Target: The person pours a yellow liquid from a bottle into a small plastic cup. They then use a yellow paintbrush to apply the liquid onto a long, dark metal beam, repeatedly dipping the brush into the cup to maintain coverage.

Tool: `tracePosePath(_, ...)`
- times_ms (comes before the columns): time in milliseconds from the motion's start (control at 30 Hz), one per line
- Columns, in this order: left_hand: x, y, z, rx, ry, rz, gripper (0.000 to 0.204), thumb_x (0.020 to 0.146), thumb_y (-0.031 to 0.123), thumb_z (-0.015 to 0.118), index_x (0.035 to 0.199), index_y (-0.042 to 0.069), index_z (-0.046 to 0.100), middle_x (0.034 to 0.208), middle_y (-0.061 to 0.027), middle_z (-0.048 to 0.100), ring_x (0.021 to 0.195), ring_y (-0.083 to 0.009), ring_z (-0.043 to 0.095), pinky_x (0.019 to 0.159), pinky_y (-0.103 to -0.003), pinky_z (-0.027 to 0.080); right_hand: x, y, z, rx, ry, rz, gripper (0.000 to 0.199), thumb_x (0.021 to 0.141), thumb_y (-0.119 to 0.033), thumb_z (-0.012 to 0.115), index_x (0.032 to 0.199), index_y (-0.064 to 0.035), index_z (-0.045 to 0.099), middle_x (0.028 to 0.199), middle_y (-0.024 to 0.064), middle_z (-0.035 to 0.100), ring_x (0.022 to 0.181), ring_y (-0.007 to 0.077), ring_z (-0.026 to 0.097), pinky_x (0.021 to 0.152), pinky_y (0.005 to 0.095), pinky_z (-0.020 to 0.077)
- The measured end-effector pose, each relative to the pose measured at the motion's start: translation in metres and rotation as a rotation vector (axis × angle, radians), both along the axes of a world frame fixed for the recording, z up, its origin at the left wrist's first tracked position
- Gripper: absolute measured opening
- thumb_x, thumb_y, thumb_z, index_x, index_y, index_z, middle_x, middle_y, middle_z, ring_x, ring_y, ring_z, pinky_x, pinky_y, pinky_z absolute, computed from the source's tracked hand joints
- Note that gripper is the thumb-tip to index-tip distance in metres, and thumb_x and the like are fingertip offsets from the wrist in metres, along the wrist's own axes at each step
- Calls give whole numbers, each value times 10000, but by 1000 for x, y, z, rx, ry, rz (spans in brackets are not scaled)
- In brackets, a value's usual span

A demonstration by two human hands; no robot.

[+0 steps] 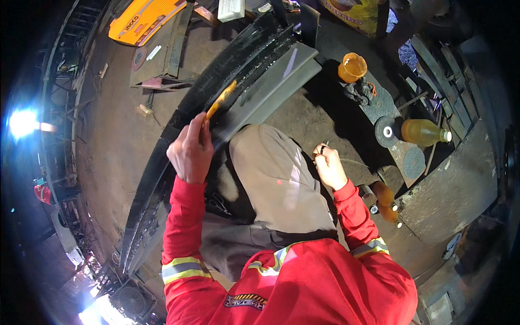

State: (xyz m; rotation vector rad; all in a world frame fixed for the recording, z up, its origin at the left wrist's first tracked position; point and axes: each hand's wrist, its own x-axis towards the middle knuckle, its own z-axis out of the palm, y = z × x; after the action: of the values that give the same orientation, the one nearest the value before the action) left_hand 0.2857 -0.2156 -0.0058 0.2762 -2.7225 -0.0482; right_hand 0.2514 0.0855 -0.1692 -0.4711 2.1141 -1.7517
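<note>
My left hand [193,149] is closed around the near end of a narrow yellow-orange stick [222,99], too plain from here to tell its exact kind. Its far end lies over a long curved black metal beam [216,70], next to a grey metal angle piece [271,89]. To the right of my knee, my right hand [330,168] has its fingers bent together. A small dark thing shows at those fingertips, and I cannot make out what it is. A thin wire-like line [355,161] runs on the floor beside that hand.
An orange cup [352,67] stands near dark cord [357,93] and a plank with grinding discs [385,131]. Bottles of amber liquid [425,132] lie at the right. An orange machine [143,20] sits at the far left, and metal scraps are stacked at the far right.
</note>
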Motion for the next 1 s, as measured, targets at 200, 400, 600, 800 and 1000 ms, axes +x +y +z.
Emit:
tracePosePath(200, 5, 0, -13, 117, 108, -43, 162, 873, 90, 715, 1035, 101, 715, 791, -111, 701, 574, -238, 660, 525, -312, 505, -3, -1, 2, 95, -69, -15, 210, 886, -112, 475, 727, 25, 492, 596, 124, 433, 550, 198, 432, 541, 354, 368)
tracePosePath(400, 4, -12, -16, 129, 40, 12, 157, 882, 132, 714, 1036, 104, 710, 719, -87, 659, 526, -220, 616, 486, -337, 474, -2, -14, 14, 161, -32, -26, 291, 942, -139, 633, 723, 34, 549, 679, 106, 518, 646, 174, 498, 615, 330, 411)
tracePosePath(600, 30, -16, -10, 191, 30, 19, 203, 870, 91, 722, 1071, 111, 705, 780, -100, 699, 541, -223, 639, 509, -315, 509, -5, -25, 21, 114, -105, -115, 155, 887, -118, 704, 865, 34, 710, 824, 115, 649, 798, 208, 607, 752, 331, 471)
tracePosePath(800, -18, -10, -23, 105, 60, -89, 169, 856, 110, 736, 1024, 110, 717, 765, -88, 692, 557, -243, 650, 501, -328, 511, -10, -24, 22, 64, -38, -225, 310, 840, -100, 774, 630, 6, 573, 649, 35, 547, 602, 103, 481, 578, 281, 399)
tracePosePath(1000, -12, -6, -29, 58, 47, -9, 142, 871, 119, 721, 1013, 123, 722, 831, -99, 721, 658, -271, 698, 558, -347, 554, -38, -3, 40, 163, 265, -442, 344, 893, -121, 727, 658, 8, 511, 661, 49, 491, 574, 122, 417, 530, 287, 353)
